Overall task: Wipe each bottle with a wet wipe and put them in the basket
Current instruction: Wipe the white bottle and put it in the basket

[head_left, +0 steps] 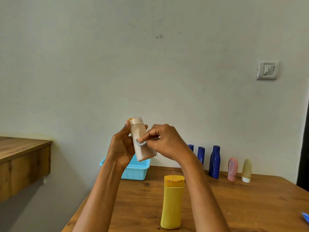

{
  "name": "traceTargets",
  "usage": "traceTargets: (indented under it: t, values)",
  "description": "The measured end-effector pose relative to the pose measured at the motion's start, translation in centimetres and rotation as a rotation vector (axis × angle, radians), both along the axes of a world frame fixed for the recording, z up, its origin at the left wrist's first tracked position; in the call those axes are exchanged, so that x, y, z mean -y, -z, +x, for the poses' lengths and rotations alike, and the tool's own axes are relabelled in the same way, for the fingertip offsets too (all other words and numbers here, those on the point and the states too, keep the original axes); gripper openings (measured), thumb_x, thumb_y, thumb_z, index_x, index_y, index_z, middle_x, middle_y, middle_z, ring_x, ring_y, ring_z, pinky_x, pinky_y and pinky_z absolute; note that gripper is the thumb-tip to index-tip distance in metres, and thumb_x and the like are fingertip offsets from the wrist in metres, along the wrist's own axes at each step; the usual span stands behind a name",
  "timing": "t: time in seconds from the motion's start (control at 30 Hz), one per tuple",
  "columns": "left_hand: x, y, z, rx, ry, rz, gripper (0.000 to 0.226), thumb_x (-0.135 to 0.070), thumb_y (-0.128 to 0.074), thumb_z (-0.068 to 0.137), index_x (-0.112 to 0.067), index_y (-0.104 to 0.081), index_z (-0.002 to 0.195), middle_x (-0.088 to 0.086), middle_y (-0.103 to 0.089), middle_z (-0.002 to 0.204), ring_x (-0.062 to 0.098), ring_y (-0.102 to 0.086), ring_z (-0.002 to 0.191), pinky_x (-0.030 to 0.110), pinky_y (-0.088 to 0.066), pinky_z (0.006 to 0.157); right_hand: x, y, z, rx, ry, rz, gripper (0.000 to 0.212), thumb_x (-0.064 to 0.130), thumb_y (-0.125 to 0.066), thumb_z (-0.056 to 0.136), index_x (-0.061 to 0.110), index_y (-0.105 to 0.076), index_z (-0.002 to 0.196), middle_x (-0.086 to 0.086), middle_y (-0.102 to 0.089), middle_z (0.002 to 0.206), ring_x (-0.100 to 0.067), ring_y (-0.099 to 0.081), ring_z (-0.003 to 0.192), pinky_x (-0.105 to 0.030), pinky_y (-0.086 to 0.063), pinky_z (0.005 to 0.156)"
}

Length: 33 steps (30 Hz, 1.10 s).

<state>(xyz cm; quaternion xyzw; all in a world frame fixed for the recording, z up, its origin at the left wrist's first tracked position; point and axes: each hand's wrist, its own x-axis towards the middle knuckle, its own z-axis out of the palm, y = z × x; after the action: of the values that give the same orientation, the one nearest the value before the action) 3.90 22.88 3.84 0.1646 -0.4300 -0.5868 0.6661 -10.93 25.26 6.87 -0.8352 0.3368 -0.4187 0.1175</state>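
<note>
My left hand (121, 148) holds the beige bottle (142, 141) up in the air above the basket (135, 171), thumb on one side near the cap and fingers wrapped round behind, so this grip is closed on the bottle's upper body. My right hand (164, 141) pinches the wipe (141, 143) with curled fingers and presses it against the front of the bottle, about halfway down. The bottle looks like thin smooth plastic, so I judge it light and fairly stiff, giving a little if squeezed hard. Wet from the wipe, it will likely turn slippery, so I would keep my hold high, just under the cap shoulder, where the body narrows and the cap edge stops it sliding down. The wipe is soft and limp; it only works where a fingertip backs it, so I push through it rather than drag it loose. The basket sits on the tabletop (250, 206) at its far left corner, just below the bottle, a short drop away. Right of the basket, along the wall, stand three blue bottles (214, 162), a pink one (232, 169) and a pale one (246, 170); a yellow bottle (172, 202) stands nearer me than the basket, between my forearms. I cannot tell whether anything lies in the basket.
</note>
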Motion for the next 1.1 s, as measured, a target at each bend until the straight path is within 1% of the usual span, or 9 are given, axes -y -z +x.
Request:
traceTargets:
  t: [0.13,0.23,0.33,0.5,0.63,0.77,0.87,0.93,1.1]
  values:
    - [0.1,0.1,-0.3,-0.005,0.013,-0.001,0.046,-0.042,-0.052,0.085,-0.009,-0.06,0.116,0.014,-0.071,0.098,0.025,-0.07,0.081,0.036,-0.059,0.065,0.1,0.0,-0.6,0.008,0.025,0.008,0.016,0.008,-0.063,0.082,0.018,-0.075,0.089,0.005,-0.067,0.099,0.0,-0.056,0.078,-0.002,-0.04,0.06]
    - [0.1,0.1,-0.6,-0.008,-0.029,-0.004,0.038,-0.04,-0.058,0.081,-0.011,-0.064,0.104,0.009,-0.072,0.081,0.022,-0.07,0.071,0.033,-0.059,0.062,0.3,-0.1,-0.1,0.154,0.084,-0.199,0.024,0.007,-0.058,0.089,0.018,-0.069,0.107,0.002,-0.063,0.109,-0.004,-0.055,0.094,-0.007,-0.046,0.074]
    - [-0.1,0.1,-0.8,0.006,-0.028,-0.022,0.036,-0.039,-0.062,0.074,-0.013,-0.066,0.098,0.007,-0.072,0.076,0.021,-0.071,0.068,0.03,-0.056,0.056,0.3,0.2,0.7,0.111,0.083,-0.262,0.034,0.005,-0.054,0.092,0.018,-0.061,0.122,0.001,-0.057,0.118,-0.006,-0.051,0.106,-0.014,-0.046,0.085]
    - [-0.2,-0.1,0.0,0.038,-0.047,-0.029,0.041,-0.041,-0.058,0.078,-0.011,-0.062,0.106,0.011,-0.074,0.087,0.023,-0.072,0.074,0.031,-0.056,0.057,0.2,0.1,0.3,0.017,0.023,-0.142,0.021,0.007,-0.059,0.086,0.017,-0.074,0.095,0.005,-0.062,0.093,-0.005,-0.054,0.08,-0.009,-0.04,0.065]
    - [-0.2,-0.1,-0.2,0.056,-0.047,-0.027,0.041,-0.042,-0.057,0.079,-0.011,-0.063,0.105,0.012,-0.073,0.098,0.024,-0.071,0.081,0.034,-0.059,0.065,0.3,0.2,-0.5,-0.047,0.059,-0.095,0.018,0.006,-0.058,0.084,0.014,-0.075,0.082,-0.002,-0.07,0.095,-0.005,-0.055,0.075,-0.007,-0.038,0.061]
    - [-0.1,-0.1,-0.7,0.092,-0.078,-0.02,0.035,-0.042,-0.059,0.078,-0.015,-0.065,0.099,0.006,-0.073,0.077,0.02,-0.07,0.068,0.032,-0.058,0.065,0.6,0.0,-0.4,0.18,0.074,-0.286,0.027,0.007,-0.056,0.09,0.015,-0.067,0.113,-0.001,-0.06,0.112,-0.007,-0.055,0.098,-0.009,-0.048,0.078]
    - [-0.1,-0.1,-0.7,0.067,-0.074,-0.036,0.032,-0.04,-0.062,0.074,-0.015,-0.067,0.094,0.006,-0.072,0.073,0.019,-0.07,0.066,0.029,-0.057,0.057,0.7,0.3,0.8,0.107,0.052,-0.281,0.037,0.011,-0.054,0.093,0.017,-0.055,0.129,0.0,-0.053,0.126,-0.008,-0.049,0.114,-0.018,-0.046,0.092]
    - [-0.1,-0.1,-0.4,0.049,-0.074,-0.038,0.033,-0.039,-0.062,0.076,-0.014,-0.067,0.095,0.007,-0.072,0.073,0.02,-0.071,0.067,0.028,-0.056,0.056,0.8,0.6,1.2,0.07,0.043,-0.28,0.033,0.013,-0.055,0.093,0.018,-0.059,0.125,0.001,-0.057,0.12,-0.008,-0.051,0.109,-0.02,-0.047,0.089]
    - [0.1,0.1,0.7,0.034,-0.077,-0.028,0.036,-0.04,-0.055,0.084,-0.012,-0.063,0.106,0.011,-0.073,0.087,0.024,-0.071,0.074,0.03,-0.057,0.057,0.5,0.7,0.8,0.002,0.006,-0.142,0.016,0.018,-0.066,0.083,0.018,-0.074,0.097,0.013,-0.058,0.086,-0.002,-0.055,0.078,-0.007,-0.041,0.063]
